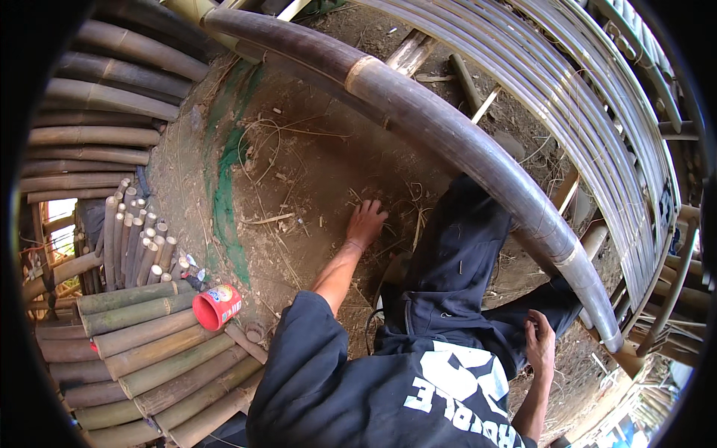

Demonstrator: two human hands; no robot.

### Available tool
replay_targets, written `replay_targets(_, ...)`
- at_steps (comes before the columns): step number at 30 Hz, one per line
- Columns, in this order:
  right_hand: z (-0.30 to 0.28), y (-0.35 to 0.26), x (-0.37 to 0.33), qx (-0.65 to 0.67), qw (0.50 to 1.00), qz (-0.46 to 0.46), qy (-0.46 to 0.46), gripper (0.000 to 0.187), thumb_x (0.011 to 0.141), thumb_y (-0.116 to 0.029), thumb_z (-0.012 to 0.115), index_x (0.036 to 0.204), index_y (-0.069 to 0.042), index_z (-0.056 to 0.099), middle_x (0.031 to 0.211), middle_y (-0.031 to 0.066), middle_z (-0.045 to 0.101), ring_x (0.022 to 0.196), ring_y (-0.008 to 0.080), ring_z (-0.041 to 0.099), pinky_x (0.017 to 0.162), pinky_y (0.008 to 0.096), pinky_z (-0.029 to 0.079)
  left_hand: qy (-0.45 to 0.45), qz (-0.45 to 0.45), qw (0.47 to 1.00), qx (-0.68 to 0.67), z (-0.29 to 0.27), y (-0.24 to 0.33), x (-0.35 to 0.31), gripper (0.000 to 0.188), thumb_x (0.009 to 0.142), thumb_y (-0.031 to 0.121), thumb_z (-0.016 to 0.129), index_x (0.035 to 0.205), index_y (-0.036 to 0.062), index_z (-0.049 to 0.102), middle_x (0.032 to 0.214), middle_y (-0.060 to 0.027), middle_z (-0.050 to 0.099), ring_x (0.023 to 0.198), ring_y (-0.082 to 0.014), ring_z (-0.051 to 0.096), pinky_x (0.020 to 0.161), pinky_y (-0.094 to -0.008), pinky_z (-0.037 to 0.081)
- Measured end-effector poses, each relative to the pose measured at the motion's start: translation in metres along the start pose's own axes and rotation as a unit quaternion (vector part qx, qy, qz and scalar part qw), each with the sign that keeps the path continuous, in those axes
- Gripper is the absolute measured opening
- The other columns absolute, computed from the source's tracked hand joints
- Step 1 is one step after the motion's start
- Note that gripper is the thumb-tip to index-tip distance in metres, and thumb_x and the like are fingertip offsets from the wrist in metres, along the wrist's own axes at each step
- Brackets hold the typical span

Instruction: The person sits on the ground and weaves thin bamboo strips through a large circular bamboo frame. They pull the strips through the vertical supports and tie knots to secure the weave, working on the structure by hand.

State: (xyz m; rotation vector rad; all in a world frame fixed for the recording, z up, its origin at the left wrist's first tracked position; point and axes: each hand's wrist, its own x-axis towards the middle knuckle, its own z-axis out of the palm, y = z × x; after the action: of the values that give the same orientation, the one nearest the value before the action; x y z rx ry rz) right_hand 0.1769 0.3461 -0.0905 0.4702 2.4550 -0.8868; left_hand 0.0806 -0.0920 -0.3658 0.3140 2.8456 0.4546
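My left hand [366,222] reaches down over the brown dirt floor [314,179], its fingers loosely spread and nothing visible in them. Thin bamboo strips and small chips lie around it. Whether its fingertips touch the ground or a chip I cannot tell. My right hand [539,340] hangs beside my dark trousers [463,254], fingers slightly bent and apart, with no object showing in it. A long, thick bamboo pole [448,127], dark with pale joint rings, runs across in front of me from the upper left to the right, above my legs.
Slatted bamboo panels [553,89] stretch along the upper right. Thick bamboo poles [112,97] lie stacked at the left, with short thin sticks [138,239] bundled below. A red container [216,307] rests by more poles [172,358]. Green netting [228,216] lies on the dirt.
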Motion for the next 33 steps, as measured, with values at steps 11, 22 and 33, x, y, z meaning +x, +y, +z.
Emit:
replay_targets(11,0.024,-0.041,0.006,0.085,0.992,-0.097,0.001,0.041,0.088,-0.003,0.062,0.128,0.001,0.053,0.107,0.0156,0.066,0.097,0.0232,0.065,0.085,0.0334,0.051,0.033,-0.098,0.938,-0.330,-0.160,0.019,-0.004,0.010,0.090,0.012,0.058,0.088,0.0037,0.053,0.059,-0.0078,0.054,0.049,-0.0146,0.052,0.051,-0.0346,0.047)
replay_targets(22,0.016,-0.274,0.059,0.342,0.804,-0.256,-0.413,0.034,0.093,-0.029,0.066,0.116,-0.005,0.064,0.081,0.0011,0.064,0.065,0.0102,0.060,0.060,0.0249,0.049,0.352,0.177,0.904,-0.170,-0.493,0.117,0.025,0.011,0.089,0.009,0.070,0.099,0.0055,0.069,0.086,0.0010,0.063,0.079,-0.0076,0.057,0.069,-0.0206,0.046)
replay_targets(33,-0.096,-0.119,0.018,0.391,0.865,-0.296,0.105,0.086,0.079,-0.034,0.075,0.144,0.004,0.033,0.113,0.0091,0.056,0.063,0.0048,0.045,0.052,0.0176,0.040,0.226,0.140,0.933,-0.242,-0.505,0.120,-0.029,0.014,0.086,0.012,0.070,0.099,0.0084,0.067,0.077,0.0029,0.063,0.066,-0.0072,0.057,0.057,-0.0233,0.046)
